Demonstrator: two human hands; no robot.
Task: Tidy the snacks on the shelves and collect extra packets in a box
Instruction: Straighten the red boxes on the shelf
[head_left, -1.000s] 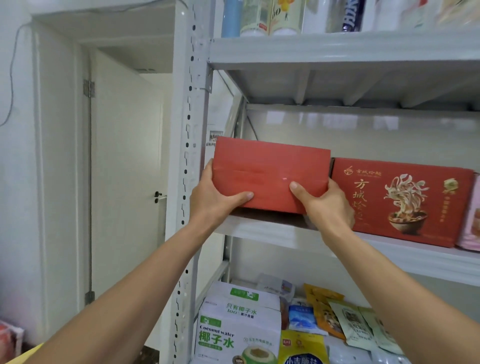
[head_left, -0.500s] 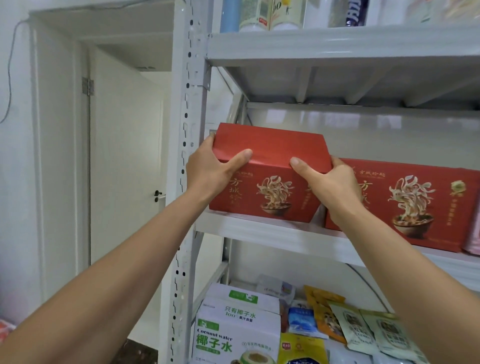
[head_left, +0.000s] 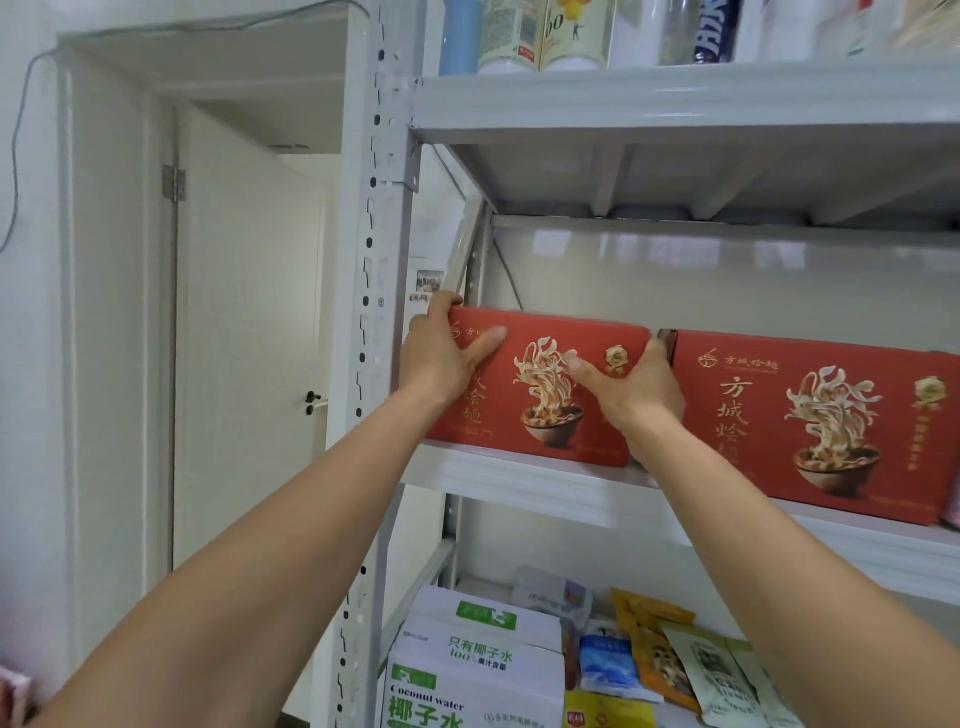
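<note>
A red noodle box (head_left: 540, 384) stands upright on the middle shelf (head_left: 519, 486), its printed front facing me. My left hand (head_left: 441, 358) grips its upper left corner, thumb across the front. My right hand (head_left: 634, 387) holds its right end, fingers tucked into the gap beside a second, matching red noodle box (head_left: 810, 421) further right. Both boxes rest on the shelf board, side by side.
The white shelf upright (head_left: 371, 312) runs just left of my left hand. Bottles (head_left: 545, 34) line the top shelf. Below sit a coconut water carton (head_left: 478, 670) and several snack packets (head_left: 665, 660). A white door (head_left: 249, 364) stands to the left.
The red box was held tilted with its plain side toward me; it has been turned upright and set down on the shelf beside the matching box, both hands still on it.
</note>
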